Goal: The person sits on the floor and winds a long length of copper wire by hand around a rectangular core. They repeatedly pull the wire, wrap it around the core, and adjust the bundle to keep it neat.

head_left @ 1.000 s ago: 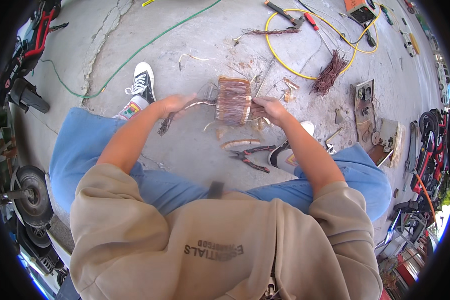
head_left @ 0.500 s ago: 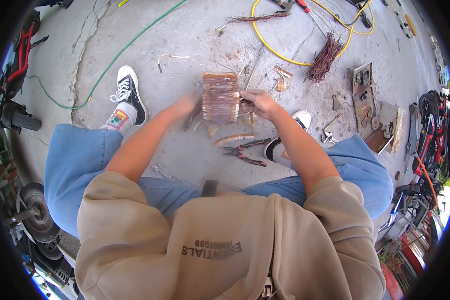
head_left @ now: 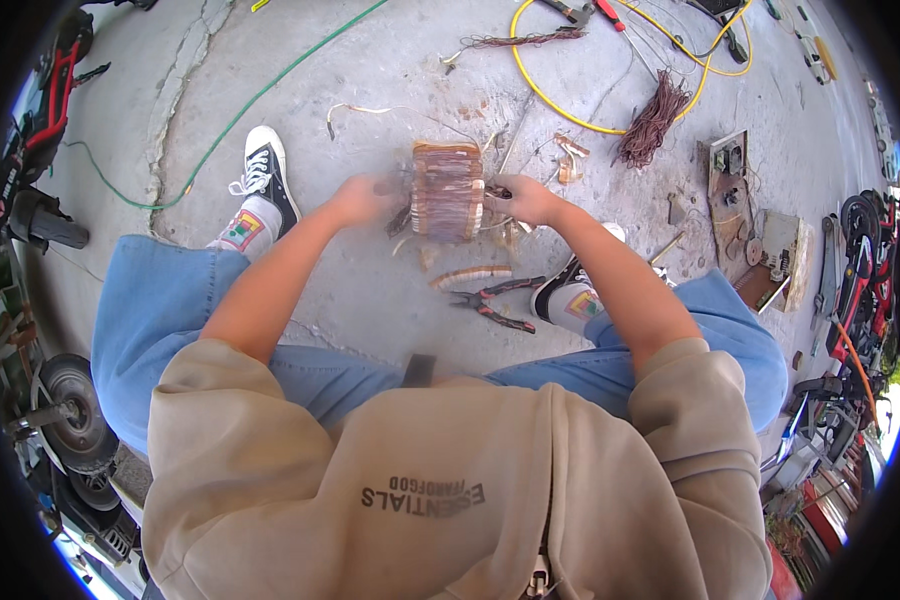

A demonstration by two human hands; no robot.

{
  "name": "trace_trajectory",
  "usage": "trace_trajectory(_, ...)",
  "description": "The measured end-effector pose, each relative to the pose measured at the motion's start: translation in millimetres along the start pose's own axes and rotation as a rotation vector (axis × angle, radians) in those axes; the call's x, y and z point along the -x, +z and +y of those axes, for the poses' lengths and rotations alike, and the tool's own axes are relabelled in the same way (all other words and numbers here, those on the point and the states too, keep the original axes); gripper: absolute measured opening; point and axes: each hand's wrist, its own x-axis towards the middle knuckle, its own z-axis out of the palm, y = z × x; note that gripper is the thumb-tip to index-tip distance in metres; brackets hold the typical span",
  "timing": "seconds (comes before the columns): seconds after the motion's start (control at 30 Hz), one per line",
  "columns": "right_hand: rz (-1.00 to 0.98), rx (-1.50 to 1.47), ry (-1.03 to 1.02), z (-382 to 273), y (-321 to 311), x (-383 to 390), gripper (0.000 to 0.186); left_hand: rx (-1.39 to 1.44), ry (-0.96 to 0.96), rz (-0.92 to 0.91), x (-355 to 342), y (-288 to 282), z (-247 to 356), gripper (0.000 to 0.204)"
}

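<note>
A wound coil of copper-coloured wire (head_left: 446, 191), banded with pale strips, is between my two hands above the concrete. My right hand (head_left: 528, 200) grips its right side, fingers curled at the edge. My left hand (head_left: 368, 198) is at the coil's left side, smeared by motion, beside a dark strand bundle (head_left: 401, 217); its fingers are unclear. Just below lie a curved pale strip (head_left: 470, 276) and black-and-red pliers (head_left: 500, 310).
A tangled wire bundle (head_left: 653, 125), yellow hose (head_left: 555, 107), hammer (head_left: 570, 14) and screwdriver (head_left: 625, 40) lie ahead. A green cord (head_left: 220, 140) runs at left; opened metal parts (head_left: 730, 200) sit right; scooters and wheels (head_left: 75, 410) line both edges.
The long dark strand bundle that stuck out left from the coil in my left hand is now close against the coil, largely blurred. My left hand has shifted with it.
</note>
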Motion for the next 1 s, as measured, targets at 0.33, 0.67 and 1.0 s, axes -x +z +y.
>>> trace_trajectory(0.33, 0.316, 0.390, 0.382, -15, -213, 134, 0.034, 0.128, 0.077, 0.364, -18, -24, 24, 0.036)
trace_trajectory(0.67, 0.479, 0.675, 0.149, -127, -234, 137, 0.030, -0.178, 0.343, 0.024, -46, 26, 145, 0.035)
trace_trajectory(1.0, 0.555, 0.315, 0.406, 6, -182, 160, 0.043, 0.228, 0.143, 0.347, -78, 154, 204, 0.036)
